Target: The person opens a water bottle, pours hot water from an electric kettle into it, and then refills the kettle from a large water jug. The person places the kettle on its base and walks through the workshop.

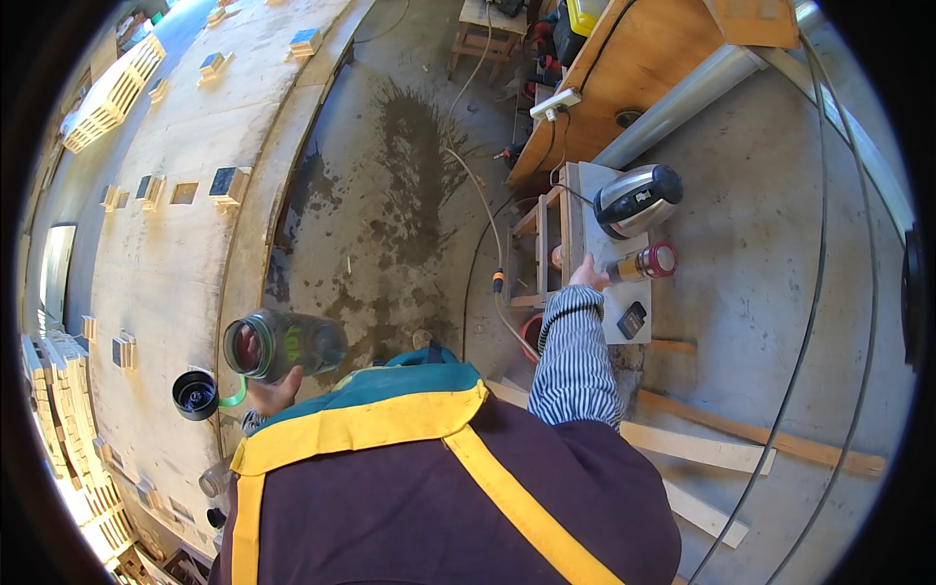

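The left fingers wrap around the clear bottle (307,346), its black cap (195,395) off and just left of them; a loosened or tipped grip could spill any contents. The right hand (589,275) has its fingers at the red-topped jar (643,263), whether gripping I cannot tell, and a clumsy push could knock it into the kettle (639,202) just beyond them.

Daylight comes strongest from the left, burning the stacked wood (76,417) at lower left nearly white, while the floor (731,195) at right lies in soft grey light. The kettle (634,203) carries bright glare and the bottle (314,343) paler reflections. Fisheye distortion bends the long panel (171,268), and black fills the corners.
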